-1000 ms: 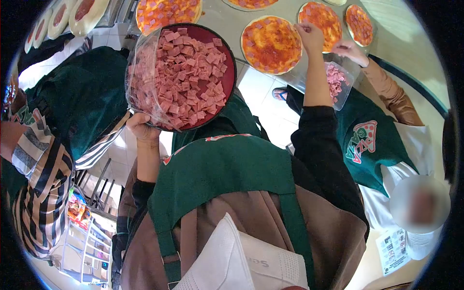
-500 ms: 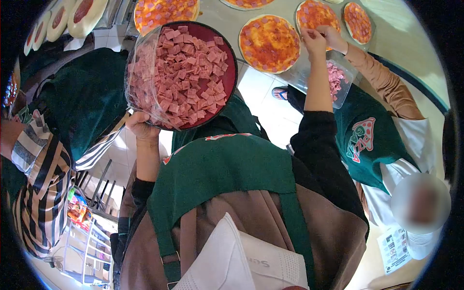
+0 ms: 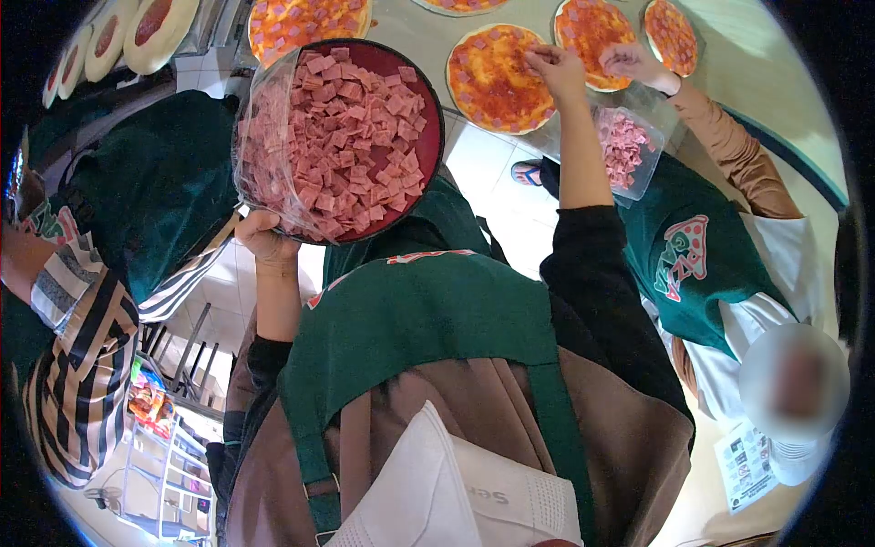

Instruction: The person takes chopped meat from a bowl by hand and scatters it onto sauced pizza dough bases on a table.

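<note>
My left hand (image 3: 266, 239) grips the lower left rim of a dark round pan (image 3: 421, 164) with a red inside. Small squares of pink ham (image 3: 355, 137) fill most of it, and clear plastic wrap (image 3: 266, 137) covers its left side. Over the right part of a sauced pizza base (image 3: 497, 77), my right hand (image 3: 558, 75) is closed in a pinch; whatever is between its fingertips is too small to make out. A few ham squares lie along that pizza's left and lower edge.
At right, a co-worker's hand (image 3: 633, 66) hovers over another pizza (image 3: 592, 41), beside a clear tub of ham (image 3: 645, 178). More topped pizzas (image 3: 673, 38) lie on the counter (image 3: 738, 82). Sauced dough ovals (image 3: 159, 35) stand upper left, near a person in striped sleeves (image 3: 96, 337).
My right hand has moved left, from between the two pizzas to over the nearer one. The co-worker's hand has separated from mine. My left hand and the pan have barely moved.
</note>
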Available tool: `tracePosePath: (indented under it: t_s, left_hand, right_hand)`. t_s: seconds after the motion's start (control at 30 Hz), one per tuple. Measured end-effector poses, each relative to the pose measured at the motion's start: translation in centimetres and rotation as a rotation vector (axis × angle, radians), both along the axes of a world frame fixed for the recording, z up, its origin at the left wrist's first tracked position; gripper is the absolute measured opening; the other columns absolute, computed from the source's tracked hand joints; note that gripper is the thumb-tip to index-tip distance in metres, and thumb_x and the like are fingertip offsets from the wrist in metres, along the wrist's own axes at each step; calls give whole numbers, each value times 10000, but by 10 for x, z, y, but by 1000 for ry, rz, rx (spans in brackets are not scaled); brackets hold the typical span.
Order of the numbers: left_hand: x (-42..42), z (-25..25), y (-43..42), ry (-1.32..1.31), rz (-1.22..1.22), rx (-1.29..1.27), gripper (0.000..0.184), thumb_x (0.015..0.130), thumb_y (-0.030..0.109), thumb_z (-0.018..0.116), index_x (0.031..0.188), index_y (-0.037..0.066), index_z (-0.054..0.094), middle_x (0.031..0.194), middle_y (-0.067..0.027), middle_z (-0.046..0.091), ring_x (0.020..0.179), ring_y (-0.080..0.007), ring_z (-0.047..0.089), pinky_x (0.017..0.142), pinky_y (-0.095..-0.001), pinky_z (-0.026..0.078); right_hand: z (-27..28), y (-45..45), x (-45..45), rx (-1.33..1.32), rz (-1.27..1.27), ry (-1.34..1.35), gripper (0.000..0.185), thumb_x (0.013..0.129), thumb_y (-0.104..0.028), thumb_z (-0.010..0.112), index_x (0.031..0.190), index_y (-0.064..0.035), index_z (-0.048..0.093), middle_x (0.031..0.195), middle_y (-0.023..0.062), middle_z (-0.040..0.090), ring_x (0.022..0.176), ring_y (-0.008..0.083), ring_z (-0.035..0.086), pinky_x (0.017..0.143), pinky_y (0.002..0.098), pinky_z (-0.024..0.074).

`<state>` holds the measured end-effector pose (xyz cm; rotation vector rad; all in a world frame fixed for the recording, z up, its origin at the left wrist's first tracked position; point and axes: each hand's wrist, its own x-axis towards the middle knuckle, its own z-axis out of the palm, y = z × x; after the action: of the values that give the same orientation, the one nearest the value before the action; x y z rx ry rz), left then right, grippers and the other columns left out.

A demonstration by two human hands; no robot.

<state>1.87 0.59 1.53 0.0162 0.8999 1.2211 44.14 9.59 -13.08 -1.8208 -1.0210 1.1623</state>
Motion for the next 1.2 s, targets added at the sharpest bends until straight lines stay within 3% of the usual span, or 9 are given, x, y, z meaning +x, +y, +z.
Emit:
tracePosePath:
  t_s: [0.1, 0.27, 0.5, 0.6, 0.67, 0.8, 0.87, 1.07, 1.2]
  left_hand:
    - [-1, -1, -1, 1, 36, -10, 782, 424, 56, 441, 1196, -33, 346, 1190, -150, 436, 1111, -318, 401, 990, -404, 288]
    - [-11, -10, -7, -35, 31, -26, 767, 432, 46, 440, 1189, -32, 353, 1183, -148, 441, 1110, -314, 402, 995, -400, 283]
    - [-11, -6, -7, -28, 31, -29, 768, 429, 52, 447, 1188, -28, 356, 1176, -148, 445, 1112, -315, 400, 996, -397, 282]
    - [-13, -7, -9, 58, 3, -37, 766, 439, 86, 475, 1185, -39, 359, 1205, -164, 421, 1141, -337, 371, 1008, -411, 252]
    - [-12, -4, -8, 69, 10, -22, 757, 436, 86, 477, 1173, -47, 369, 1192, -163, 433, 1137, -332, 375, 1006, -408, 255]
    - [-14, -3, -7, 80, 21, -36, 756, 431, 86, 477, 1170, -44, 376, 1181, -162, 443, 1132, -331, 380, 1007, -403, 255]
    - [-13, -3, -5, 25, -4, -7, 767, 429, 87, 476, 1177, -42, 369, 1186, -158, 439, 1131, -332, 381, 1005, -399, 258]
    - [-19, -7, -9, 17, 26, -16, 768, 425, 67, 447, 1182, -33, 363, 1163, -148, 457, 1100, -316, 411, 987, -397, 290]
    - [-20, -6, -12, 3, 48, 2, 766, 429, 67, 447, 1185, -30, 362, 1165, -149, 457, 1100, -314, 412, 986, -395, 291]
  right_hand:
    - [-16, 9, 4, -19, 0, -106, 261, 684, -189, 683, 827, 22, 631, 671, 77, 625, 584, 118, 597, 579, 226, 481]
    - [-19, 19, 2, -97, 176, -497, 319, 615, -337, 710, 739, -48, 659, 620, 93, 616, 547, 180, 589, 562, 299, 459]
    - [24, 17, -14, -238, 247, -890, 360, 606, -379, 715, 691, -34, 655, 602, 105, 607, 562, 203, 589, 571, 307, 460]
    - [19, 9, -1, -228, 192, -769, 335, 675, -328, 682, 752, -4, 644, 609, 86, 610, 543, 154, 576, 553, 276, 466]
    - [4, 3, 3, -142, -81, -69, 247, 715, -204, 655, 824, 16, 629, 669, 83, 626, 588, 122, 584, 566, 235, 477]
    - [13, 3, -18, -23, 5, 183, 212, 734, -104, 621, 895, 33, 606, 750, 84, 632, 651, 101, 587, 592, 202, 482]
    - [0, 7, -21, -48, 213, -408, 258, 715, -175, 622, 940, -51, 606, 732, 100, 628, 650, 200, 603, 593, 305, 468]
    - [25, 16, -54, 59, 275, -797, 248, 699, -149, 599, 930, -57, 602, 777, 111, 630, 692, 266, 599, 615, 337, 467]
    - [16, 8, -32, 24, 199, -686, 234, 711, -143, 584, 926, -52, 599, 797, 117, 628, 700, 257, 605, 639, 325, 472]
